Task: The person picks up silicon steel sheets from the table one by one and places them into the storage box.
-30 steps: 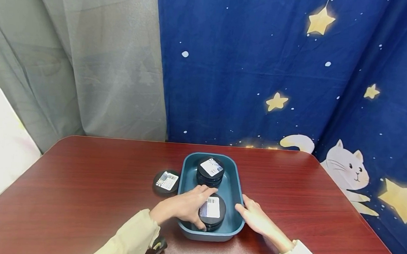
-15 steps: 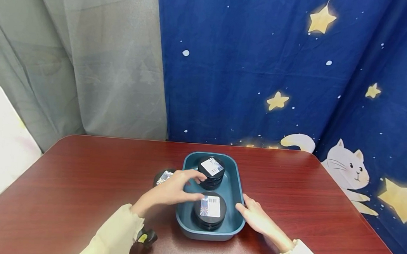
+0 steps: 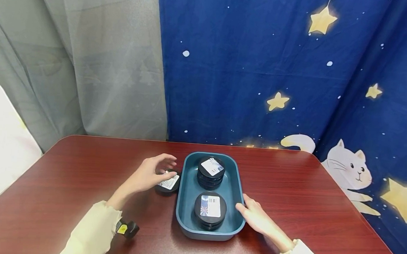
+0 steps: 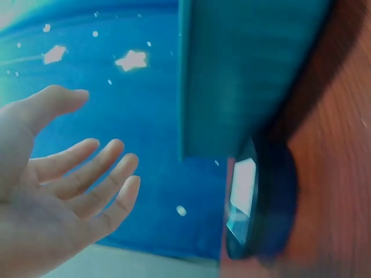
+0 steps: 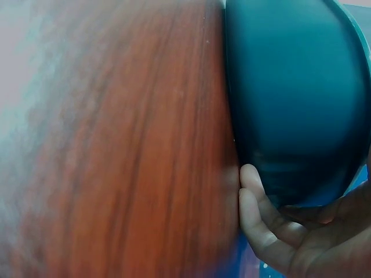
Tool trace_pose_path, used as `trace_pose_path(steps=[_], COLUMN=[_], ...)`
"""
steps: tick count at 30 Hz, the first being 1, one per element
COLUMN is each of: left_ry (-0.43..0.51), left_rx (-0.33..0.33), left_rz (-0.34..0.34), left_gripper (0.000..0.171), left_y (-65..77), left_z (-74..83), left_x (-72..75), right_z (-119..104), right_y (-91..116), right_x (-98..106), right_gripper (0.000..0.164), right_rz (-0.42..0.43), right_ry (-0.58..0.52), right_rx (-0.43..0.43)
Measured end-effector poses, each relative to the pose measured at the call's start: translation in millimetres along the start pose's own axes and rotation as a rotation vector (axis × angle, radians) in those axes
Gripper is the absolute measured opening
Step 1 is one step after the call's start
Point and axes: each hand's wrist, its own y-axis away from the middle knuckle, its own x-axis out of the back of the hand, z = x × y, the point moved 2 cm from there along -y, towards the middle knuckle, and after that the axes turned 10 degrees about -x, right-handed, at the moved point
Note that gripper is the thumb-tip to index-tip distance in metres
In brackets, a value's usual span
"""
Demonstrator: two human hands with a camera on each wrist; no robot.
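Observation:
A blue rectangular bin (image 3: 233,226) stands on the table. Inside it are two upright stacks of flat round black containers with white labels, a far stack (image 3: 211,170) and a near stack (image 3: 209,209). A similar round black container (image 3: 166,187) lies on the table against the bin's left side. My left hand (image 3: 148,174) hovers above this container with fingers spread; the left wrist view shows a gap between the hand (image 4: 75,185) and the labelled container (image 4: 255,202). My right hand (image 3: 256,217) grips the bin's right wall, thumb at the rim and fingers outside.
A dark red wooden table (image 3: 99,175) carries everything. Behind it hang a grey curtain (image 3: 113,59) and a blue curtain (image 3: 227,85) with stars and a white cat.
My left hand let go of the near stack in the bin, lifted out and moved left to above the container on the table. My right hand stays on the bin.

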Motion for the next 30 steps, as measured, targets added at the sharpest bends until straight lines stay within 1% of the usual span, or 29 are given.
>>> trace_pose_path(steps=[3, 5, 9, 14, 19, 22, 25, 28, 30], left_ry=[-0.027, -0.059, -0.139, -0.220, -0.232, -0.234, -0.239, -0.247, -0.251], left_rx=[0.053, 0.077, 0.135, 0.225, 0.303, 0.323, 0.328, 0.340, 0.345], left_rz=[0.003, -0.012, -0.066, -0.151, -0.225, -0.256, -0.288, -0.317, -0.322], left_gripper=[0.044, 0.048, 0.062, 0.083, 0.097, 0.102, 0.105, 0.104, 0.102], left_y=[4.9, 7.2, 10.4, 11.7, 12.1, 11.3, 9.8, 8.7, 7.9], left_z=[-10.2, -16.0, -24.8, -34.3, -42.6, -46.0, -48.0, -49.3, -49.5], left_x=[1.6, 1.5, -0.4, -5.7, -14.1, -19.7, -24.9, -28.9, -30.6], right_z=[0, 0, 1, 1, 1, 1, 1, 1, 1], right_y=[0, -1, -1, -1, -1, -1, -1, -1, -1], right_x=[0, 0, 0, 0, 0, 1, 1, 1, 1], right_gripper=[0.034, 0.033, 0.032, 0.033, 0.033, 0.034, 0.033, 0.033, 0.034], right_rz=[-0.001, 0.003, 0.006, 0.003, 0.006, 0.003, 0.005, 0.004, 0.001], right_ry=[0.002, 0.006, 0.010, 0.007, 0.007, 0.005, 0.005, 0.001, -0.002], right_rx=[0.001, 0.001, -0.002, 0.004, 0.001, -0.001, 0.000, 0.000, -0.002])
